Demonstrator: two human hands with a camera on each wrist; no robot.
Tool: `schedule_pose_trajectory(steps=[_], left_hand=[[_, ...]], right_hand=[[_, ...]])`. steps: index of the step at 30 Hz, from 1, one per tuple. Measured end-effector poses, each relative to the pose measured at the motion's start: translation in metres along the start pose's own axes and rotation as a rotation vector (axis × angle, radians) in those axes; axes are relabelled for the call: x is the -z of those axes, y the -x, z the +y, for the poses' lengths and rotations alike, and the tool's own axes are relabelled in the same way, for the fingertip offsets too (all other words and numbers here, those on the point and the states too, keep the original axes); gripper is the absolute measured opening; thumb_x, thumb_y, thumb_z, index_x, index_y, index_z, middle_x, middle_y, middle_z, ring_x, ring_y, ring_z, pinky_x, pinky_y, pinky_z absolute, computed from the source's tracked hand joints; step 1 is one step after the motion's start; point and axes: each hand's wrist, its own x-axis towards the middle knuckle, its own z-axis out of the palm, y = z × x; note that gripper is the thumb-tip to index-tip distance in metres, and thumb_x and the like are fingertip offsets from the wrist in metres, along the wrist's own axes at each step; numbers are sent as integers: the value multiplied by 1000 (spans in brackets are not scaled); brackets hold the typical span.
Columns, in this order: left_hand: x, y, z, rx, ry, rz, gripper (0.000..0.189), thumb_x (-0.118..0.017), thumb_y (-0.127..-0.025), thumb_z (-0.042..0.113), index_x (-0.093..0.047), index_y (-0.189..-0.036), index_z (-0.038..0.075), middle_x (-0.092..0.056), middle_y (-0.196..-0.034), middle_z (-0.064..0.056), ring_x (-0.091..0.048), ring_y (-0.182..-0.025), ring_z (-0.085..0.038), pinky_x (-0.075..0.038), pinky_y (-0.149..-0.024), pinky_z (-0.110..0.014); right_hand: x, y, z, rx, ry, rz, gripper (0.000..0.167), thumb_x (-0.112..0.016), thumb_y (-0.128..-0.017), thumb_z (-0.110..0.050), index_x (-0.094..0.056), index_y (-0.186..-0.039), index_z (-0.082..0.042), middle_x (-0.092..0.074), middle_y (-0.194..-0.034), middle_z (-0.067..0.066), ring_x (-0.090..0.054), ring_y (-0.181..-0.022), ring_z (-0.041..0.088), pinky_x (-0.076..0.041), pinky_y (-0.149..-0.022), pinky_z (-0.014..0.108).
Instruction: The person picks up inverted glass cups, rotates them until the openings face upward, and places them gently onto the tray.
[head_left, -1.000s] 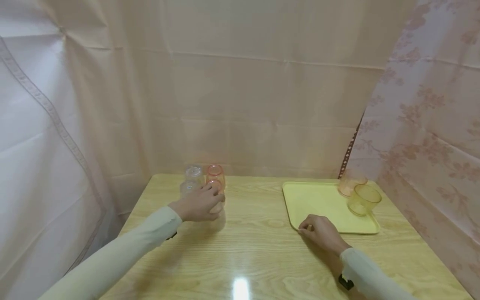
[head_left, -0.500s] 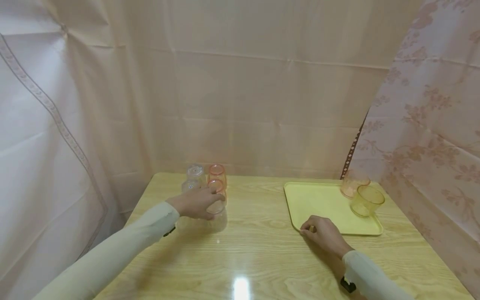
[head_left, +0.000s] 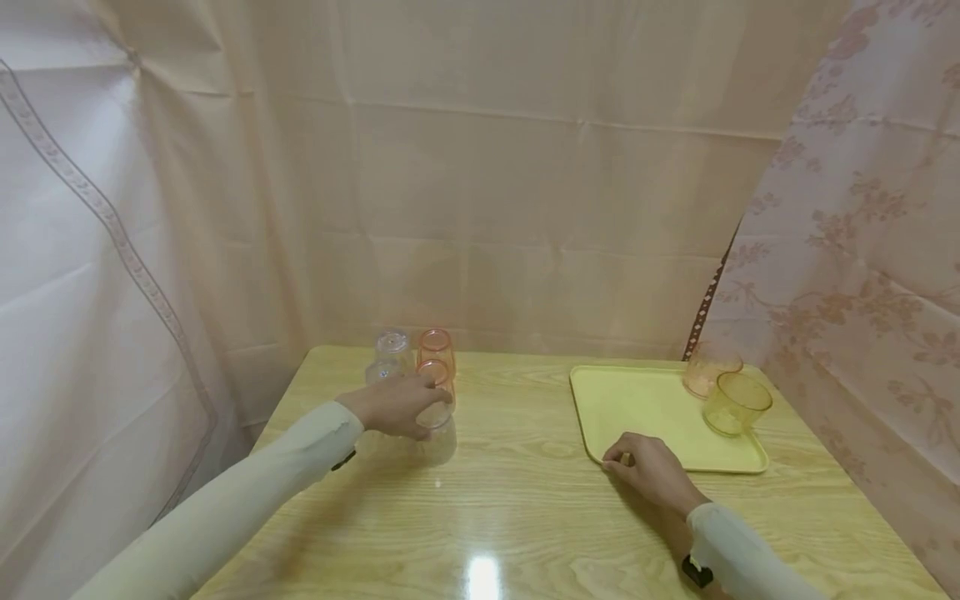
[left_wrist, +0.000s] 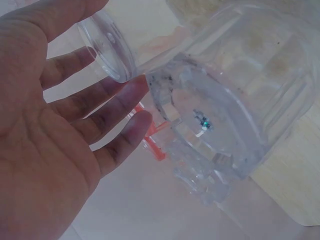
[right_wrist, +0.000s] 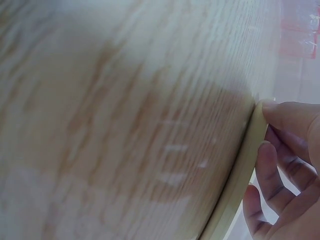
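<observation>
My left hand (head_left: 393,406) reaches to the front of a cluster of upside-down tumblers, its thumb and fingers around a clear tumbler (head_left: 437,415). In the left wrist view that clear tumbler (left_wrist: 107,45) shows between thumb and fingertips, and a larger-looking clear tumbler (left_wrist: 225,115) stands close beside the fingers. Behind it are two red-tinted tumblers (head_left: 435,342) and two clear ones (head_left: 392,343). At the yellow tray's (head_left: 630,408) near left corner my right hand (head_left: 651,468) pinches the rim between thumb and fingers, as the right wrist view shows with the tray edge (right_wrist: 245,160).
A yellow tumbler (head_left: 738,404) and an orange-tinted tumbler (head_left: 708,371) stand on the tray's right side. The wooden table (head_left: 510,492) ends at a beige curtain (head_left: 525,208) behind, with a flowered cloth (head_left: 862,292) at the right.
My left hand has shifted slightly around the clear tumbler, its fingers looking a little more spread than a second ago. My right hand stays at the tray corner.
</observation>
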Motion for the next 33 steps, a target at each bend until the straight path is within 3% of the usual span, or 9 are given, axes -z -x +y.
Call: schedule_pose_trajectory(steps=[5, 15, 28, 33], left_hand=[[1, -2, 1, 4, 2, -9, 57, -84, -85, 26, -63, -135, 7, -56, -124, -11, -60, -107, -26, -53, -90, -45], [2, -6, -1, -30, -30, 14, 56, -88, -80, 30, -67, -128, 10, -53, -115, -5, -54, -85, -15, -51, -70, -32], [5, -2, 7, -33, -7, 54, 57, -86, -79, 34, -66, -127, 9, -58, -123, -7, -59, -95, -17, -53, -78, -36], [4, -1, 9, -41, 14, 78, 59, -85, -79, 34, -65, -128, 9, -57, -120, -7, -57, -89, -15, -52, -76, -33]], right_hand=[[0, 0, -1, 11, -6, 3, 8, -79, -92, -23, -79, -89, -16, -65, -85, -16, -57, -72, 2, -49, -63, 26], [1, 1, -1, 16, -7, 2, 13, -77, -93, -28, -79, -89, -15, -65, -84, -15, -58, -73, 3, -50, -64, 27], [0, 1, -1, 21, -6, 13, 8, -79, -92, -24, -80, -90, -16, -65, -85, -15, -56, -72, 2, -49, -62, 25], [-1, 1, -2, 7, -10, 17, 9, -80, -91, -23, -80, -90, -14, -65, -85, -15, -56, -71, 2, -49, -62, 25]])
